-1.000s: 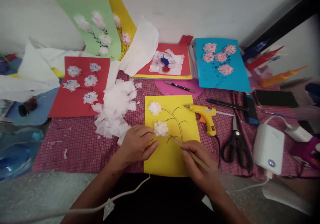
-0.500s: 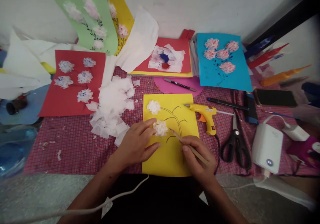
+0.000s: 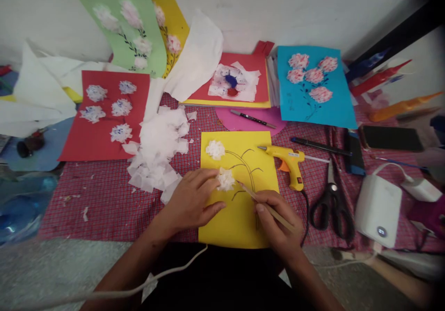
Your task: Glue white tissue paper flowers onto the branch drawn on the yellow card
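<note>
Your left hand [image 3: 190, 199], fingers spread, reaches the lower white flower [image 3: 226, 180] on the yellow sheet [image 3: 225, 230] at centre frame, probably steadying it, while your right hand [image 3: 278, 223] pinches a slim stick [image 3: 249, 191] behind its tip, presumably for finer control.

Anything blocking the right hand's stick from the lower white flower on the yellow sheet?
Nothing visible. The stick in the right hand points at the white flower's right edge; whether it touches is unclear. The left hand is at the flower's opposite side.
</note>
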Available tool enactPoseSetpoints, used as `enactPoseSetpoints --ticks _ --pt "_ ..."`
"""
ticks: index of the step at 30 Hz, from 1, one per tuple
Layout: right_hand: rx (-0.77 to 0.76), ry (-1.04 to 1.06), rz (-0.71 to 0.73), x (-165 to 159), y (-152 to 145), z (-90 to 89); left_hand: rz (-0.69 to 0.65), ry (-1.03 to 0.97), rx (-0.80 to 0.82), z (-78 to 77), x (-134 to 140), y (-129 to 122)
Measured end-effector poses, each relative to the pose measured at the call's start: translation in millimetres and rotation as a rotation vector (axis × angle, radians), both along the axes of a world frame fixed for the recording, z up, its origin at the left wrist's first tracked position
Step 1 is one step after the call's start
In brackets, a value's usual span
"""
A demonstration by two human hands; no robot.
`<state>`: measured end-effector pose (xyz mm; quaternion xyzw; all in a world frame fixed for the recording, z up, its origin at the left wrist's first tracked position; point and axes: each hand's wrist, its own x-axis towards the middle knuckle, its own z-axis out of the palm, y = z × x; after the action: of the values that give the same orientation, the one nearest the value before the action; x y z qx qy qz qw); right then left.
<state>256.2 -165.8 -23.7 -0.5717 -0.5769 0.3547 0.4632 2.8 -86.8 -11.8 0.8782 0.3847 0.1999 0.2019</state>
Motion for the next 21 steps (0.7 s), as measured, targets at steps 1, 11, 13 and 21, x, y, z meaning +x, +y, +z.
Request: enactPoseSetpoints --ticks 1,11,13,21 --pt "-0.001 -0.001 -0.004 0.0 -0.2 -0.3 0.003 -0.007 0.006 -0.2 -0.3 0.1" --pt "-0.078 -0.058 -0.076 5.4 9.3 20.6 0.056 -0.028 0.01 -0.6 -1.9 -1.6" --pt "-0.082 -0.072 -0.031 5.2 22.3 30.4 0.075 -0.052 -0.001 -0.3 -2.1 -2.1" --pt "-0.066 -0.26 0.219 -13.0 84.5 59.2 0.073 -0.103 -0.081 0.5 -3.8 -1.4"
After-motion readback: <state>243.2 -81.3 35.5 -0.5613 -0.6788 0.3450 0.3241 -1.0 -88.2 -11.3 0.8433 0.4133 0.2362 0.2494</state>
